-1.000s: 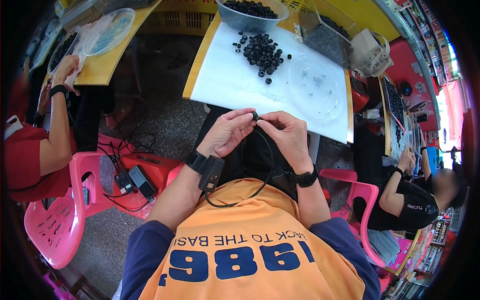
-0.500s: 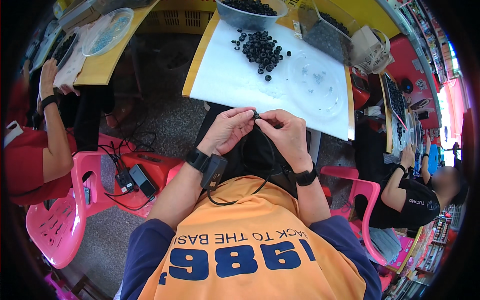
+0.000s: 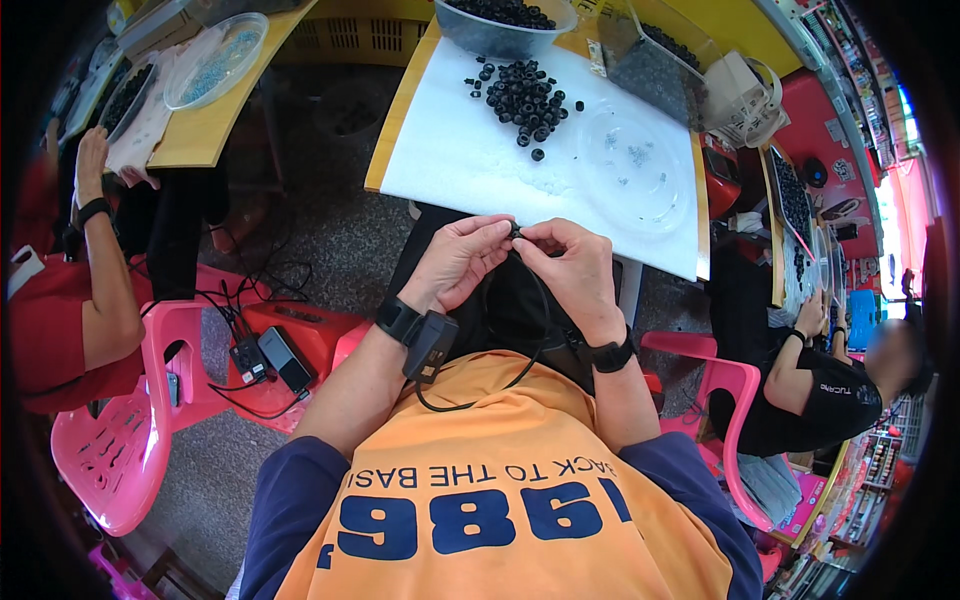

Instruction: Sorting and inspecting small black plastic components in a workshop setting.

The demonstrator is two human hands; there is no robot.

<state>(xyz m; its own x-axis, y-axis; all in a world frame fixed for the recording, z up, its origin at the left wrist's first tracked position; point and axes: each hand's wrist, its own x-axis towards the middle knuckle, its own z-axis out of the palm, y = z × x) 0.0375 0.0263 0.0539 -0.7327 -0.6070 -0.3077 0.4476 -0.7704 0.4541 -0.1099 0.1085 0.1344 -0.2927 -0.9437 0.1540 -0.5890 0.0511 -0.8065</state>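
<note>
A small black round part [image 3: 516, 230] is pinched between the fingertips of both hands, just off the table's near edge. My left hand [image 3: 462, 262] grips it with thumb and forefinger, the other fingers curled. From the other side my right hand [image 3: 572, 264] pinches it the same way. The fingers cover most of the part, so its exact kind cannot be made out. Beyond my hands, a pile of similar black round parts [image 3: 527, 100] lies on the white sheet [image 3: 450, 150]. Right of the pile sits a shallow clear tray [image 3: 660, 205] with a few tiny pale pieces.
A clear bowl [image 3: 500, 42] and a clear bin [image 3: 650, 85], both with black parts, stand at the back. Beside the bin is a white bag [image 3: 742, 95]. Co-workers sit at left and right on pink chairs [image 3: 110, 460]. Cables and a power bank [image 3: 285, 360] lie at left.
My hands stay nearly in place, still pinching the small black part. The co-worker at right has lowered a raised hand, and the left co-worker's hand has shifted slightly.
</note>
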